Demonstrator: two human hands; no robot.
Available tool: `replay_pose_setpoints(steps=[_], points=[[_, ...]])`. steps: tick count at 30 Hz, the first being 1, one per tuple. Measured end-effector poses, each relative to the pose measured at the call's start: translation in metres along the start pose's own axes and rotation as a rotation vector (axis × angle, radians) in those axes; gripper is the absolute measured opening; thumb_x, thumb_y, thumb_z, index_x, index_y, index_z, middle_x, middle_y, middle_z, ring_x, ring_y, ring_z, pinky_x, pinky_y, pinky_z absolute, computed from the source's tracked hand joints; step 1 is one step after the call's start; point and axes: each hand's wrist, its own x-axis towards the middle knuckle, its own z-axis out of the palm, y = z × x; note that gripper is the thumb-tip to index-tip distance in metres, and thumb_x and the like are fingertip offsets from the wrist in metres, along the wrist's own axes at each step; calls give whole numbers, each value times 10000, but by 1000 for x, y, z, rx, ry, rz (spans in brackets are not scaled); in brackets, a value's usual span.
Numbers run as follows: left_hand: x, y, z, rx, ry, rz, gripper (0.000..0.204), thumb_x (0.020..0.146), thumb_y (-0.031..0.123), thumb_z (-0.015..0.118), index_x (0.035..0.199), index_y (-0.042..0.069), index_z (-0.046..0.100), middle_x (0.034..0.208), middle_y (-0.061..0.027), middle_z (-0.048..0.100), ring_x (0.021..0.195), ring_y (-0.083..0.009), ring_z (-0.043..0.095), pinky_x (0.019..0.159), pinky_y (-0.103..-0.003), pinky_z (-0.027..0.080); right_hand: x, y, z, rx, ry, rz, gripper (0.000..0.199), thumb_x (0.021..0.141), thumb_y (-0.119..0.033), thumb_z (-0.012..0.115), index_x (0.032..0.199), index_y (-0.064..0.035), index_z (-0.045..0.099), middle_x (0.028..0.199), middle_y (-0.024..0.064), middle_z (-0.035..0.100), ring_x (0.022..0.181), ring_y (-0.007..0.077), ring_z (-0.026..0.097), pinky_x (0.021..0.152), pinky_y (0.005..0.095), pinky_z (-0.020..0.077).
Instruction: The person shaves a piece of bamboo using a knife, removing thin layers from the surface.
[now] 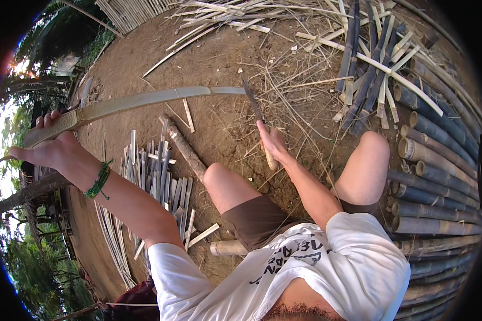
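A long split bamboo slat [150, 100] stretches from the far left across to the middle of the view. My left hand [56, 145] holds its left end, with fingertips curled over the far edge and the thumb sticking out. A green cord bracelet circles that wrist. My right hand [273, 141] grips the wooden handle of a long knife [255, 103], whose dark blade points away from me. The blade meets the slat's right end, or lies just beside it; I cannot tell whether it has cut in.
Thin bamboo strips [168, 179] lie heaped by my left knee, near a round pole [183, 144]. Whole bamboo poles [436, 155] are stacked along the right. Dark and pale strips [377, 64] pile up at the far right. Fine shavings [289, 101] litter the dirt ground.
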Motion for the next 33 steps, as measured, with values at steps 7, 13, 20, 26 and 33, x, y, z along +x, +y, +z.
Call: replay_pose_setpoints(steps=[7, 13, 20, 26, 33], points=[[-53, 13, 36, -143, -132, 120, 877, 918, 771, 160, 1050, -58, 414, 848, -228, 555, 760, -363, 601, 744, -509, 543, -68, -84, 19, 27, -163, -342, 532, 962, -563, 536, 645, -140, 475, 533, -41, 448, 438, 104, 418, 411, 329, 321], [-85, 25, 68, 358, 3, 514, 845, 980, 679, 124, 913, -81, 488, 817, -213, 593, 701, -316, 613, 624, -431, 552, -145, -173, 27, -29, -238, -690, 465, 983, -457, 564, 762, -50, 522, 552, 2, 457, 475, 110, 410, 468, 325, 326], [-99, 27, 65, 56, -107, 467, 738, 955, 725, 242, 609, 96, 416, 561, -75, 453, 440, -177, 429, 405, -282, 383, -173, -193, 25, -13, -237, -930, 431, 968, -426, 590, 802, -28, 579, 510, 29, 547, 405, 174, 503, 433, 352, 419], [-104, 23, 56, 29, -24, 544, 829, 858, 830, 234, 565, 76, 415, 514, -80, 426, 406, -183, 424, 366, -254, 362, -174, -174, 27, 10, -239, -762, 468, 973, -441, 565, 874, 17, 576, 551, 83, 592, 459, 225, 629, 450, 376, 482], [-106, 29, 61, 145, 48, 558, 895, 888, 805, 227, 569, 5, 468, 518, -115, 470, 407, -199, 457, 384, -280, 429, -153, -150, 28, 72, -183, -532, 457, 971, -429, 569, 959, 28, 580, 562, 100, 526, 461, 242, 540, 485, 387, 432]])
